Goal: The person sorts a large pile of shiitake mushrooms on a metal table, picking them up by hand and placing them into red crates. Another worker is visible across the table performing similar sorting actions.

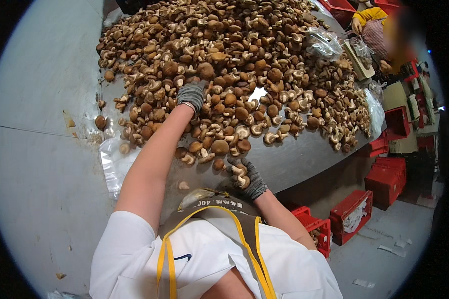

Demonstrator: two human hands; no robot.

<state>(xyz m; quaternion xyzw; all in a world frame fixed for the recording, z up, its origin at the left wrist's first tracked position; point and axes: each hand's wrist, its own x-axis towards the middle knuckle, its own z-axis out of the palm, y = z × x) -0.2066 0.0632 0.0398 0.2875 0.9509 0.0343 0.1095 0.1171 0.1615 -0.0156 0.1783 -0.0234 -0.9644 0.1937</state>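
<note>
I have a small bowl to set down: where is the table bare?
Clearest is the metal table right of the right hand, between the mushroom pile and the near edge. A smaller patch lies between the left forearm and the right hand, around one loose mushroom. It is crowded beyond, where the left hand is in the pile.

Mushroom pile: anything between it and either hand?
Nothing visible blocks either. The left hand is at the pile, touching it. The right hand, gripping a few mushrooms, has only a strip of bare metal tabletop between it and the pile's near edge.
</note>
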